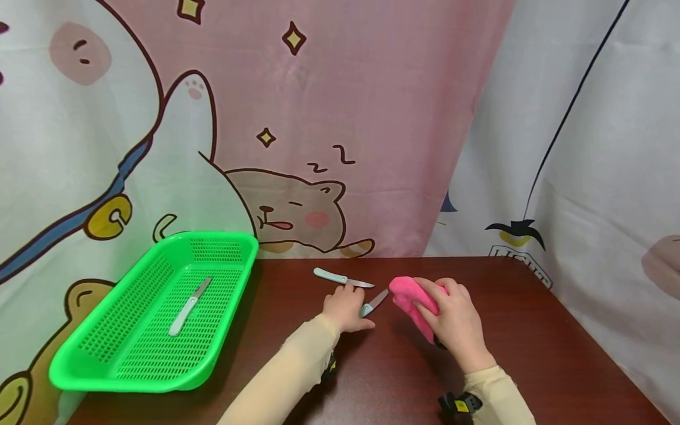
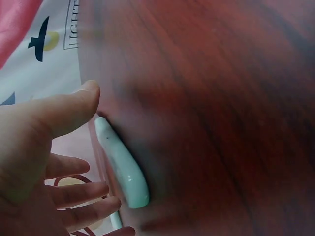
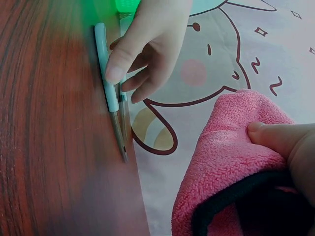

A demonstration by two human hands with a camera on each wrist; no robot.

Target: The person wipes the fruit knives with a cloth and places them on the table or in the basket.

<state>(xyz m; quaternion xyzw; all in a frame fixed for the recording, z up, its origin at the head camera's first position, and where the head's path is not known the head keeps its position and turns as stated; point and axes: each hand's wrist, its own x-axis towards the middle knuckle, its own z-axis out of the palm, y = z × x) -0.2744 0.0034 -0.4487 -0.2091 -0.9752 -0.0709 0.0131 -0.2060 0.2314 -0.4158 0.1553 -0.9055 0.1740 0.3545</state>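
My left hand (image 1: 345,310) reaches over the table, its fingers spread loosely around a small knife (image 1: 375,302) with a pale mint handle. In the left wrist view the thumb and fingers stand apart beside that knife's handle (image 2: 122,164), not closed around it. A second such knife (image 1: 342,277) lies just beyond the fingertips, blade to the right. My right hand (image 1: 454,319) grips a folded pink cloth (image 1: 409,292) with dark edging, held up over the table; the thumb presses into its fuzzy face (image 3: 226,142) in the right wrist view.
To the left stands a green plastic basket (image 1: 232,321) with mesh walls. Inside lies another pale-handled knife (image 1: 186,316), its blade pointing away. The dark brown table (image 1: 531,348) ends at a printed cartoon curtain (image 1: 404,147) along the back and right.
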